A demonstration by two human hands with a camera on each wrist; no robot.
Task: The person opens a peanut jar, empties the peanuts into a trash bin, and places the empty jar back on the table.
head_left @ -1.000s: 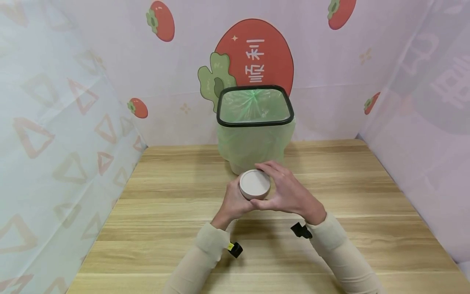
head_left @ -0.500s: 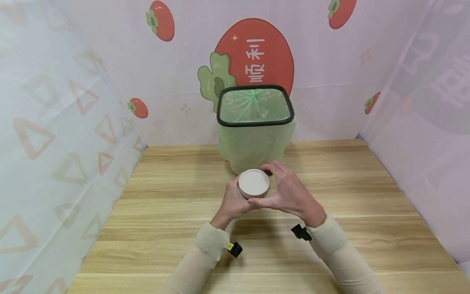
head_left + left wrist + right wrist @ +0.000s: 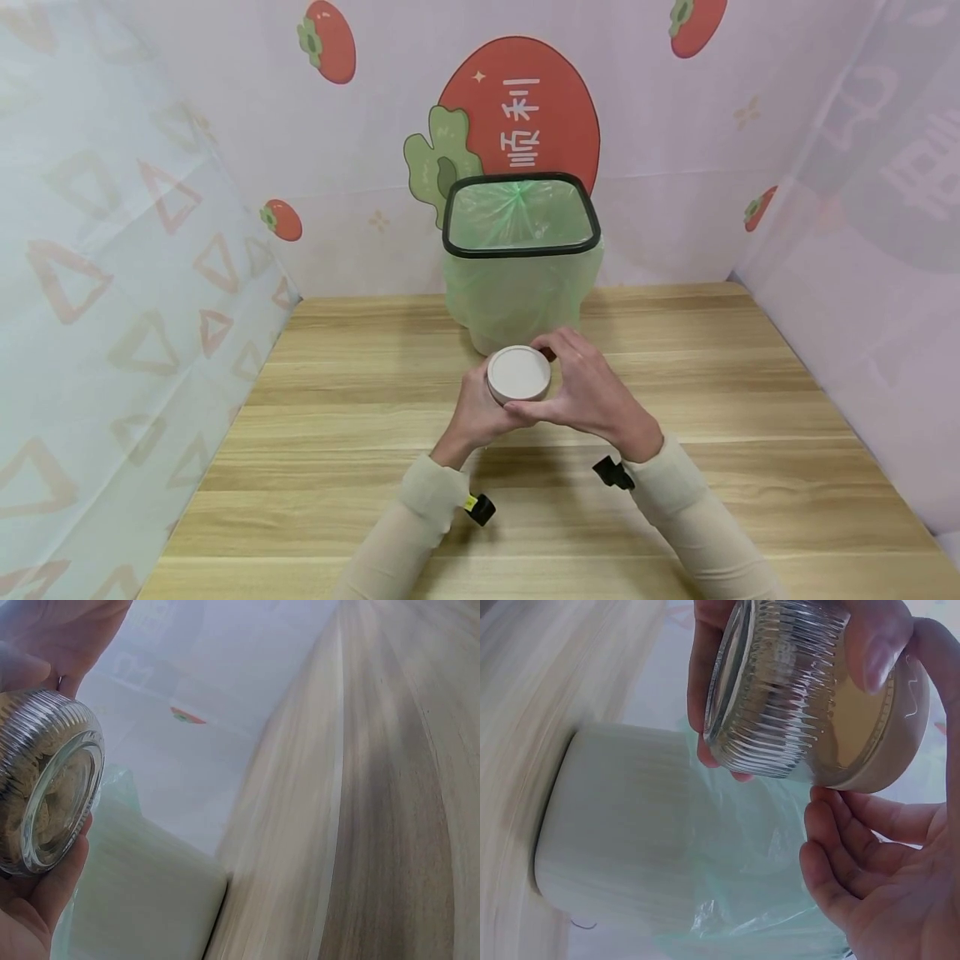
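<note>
Above the table, in front of the bin, a ribbed clear glass jar (image 3: 772, 697) is held tilted, with a pale screw lid (image 3: 519, 373) on it. Through its glass base in the left wrist view, tan-brown contents show, their kind unclear. My left hand (image 3: 478, 408) grips the jar's body from the left, and the lid hides part of that grip in the head view. My right hand (image 3: 592, 396) curls round the lid from the right, its thumb on the near side and fingers at the far right. A fingertip meets the lid's edge in the right wrist view.
Behind the hands stands a pale waste bin (image 3: 517, 296) with a black rim and a green plastic liner (image 3: 555, 208). It stands on the wooden table (image 3: 337, 400) close to the patterned back wall (image 3: 360, 150). Printed sheets border the left and right sides.
My right fingers have shifted back a little from the lid's far edge toward its right, and the thumb has slid slightly left. The left hand and the jar are almost still.
</note>
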